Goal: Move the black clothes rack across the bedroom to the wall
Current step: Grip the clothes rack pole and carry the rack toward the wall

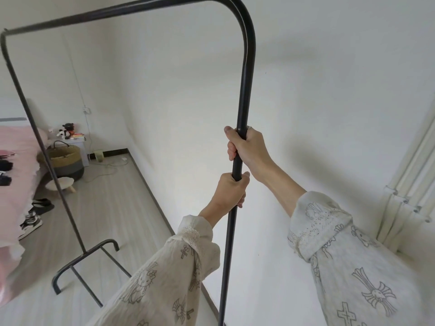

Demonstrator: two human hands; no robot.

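Observation:
The black clothes rack (pixel 244 74) is an empty metal frame with a curved top bar and two uprights. Its near upright runs straight down the middle of the view. My right hand (pixel 247 147) is wrapped around that upright, higher up. My left hand (pixel 231 189) grips the same pole just below it. The far upright slants down at the left to a black foot (pixel 87 257) with cross bars, close to the floor. The white wall (pixel 306 102) stands right behind the rack, and the rack's shadow falls on it.
A bed with pink bedding (pixel 16 175) lies at the left, with shoes (pixel 30 223) beside it. A woven basket (pixel 66 161), a small stool (pixel 60 182), a white nightstand and floor cables fill the far corner. White radiator pipes (pixel 409 184) run down the right edge.

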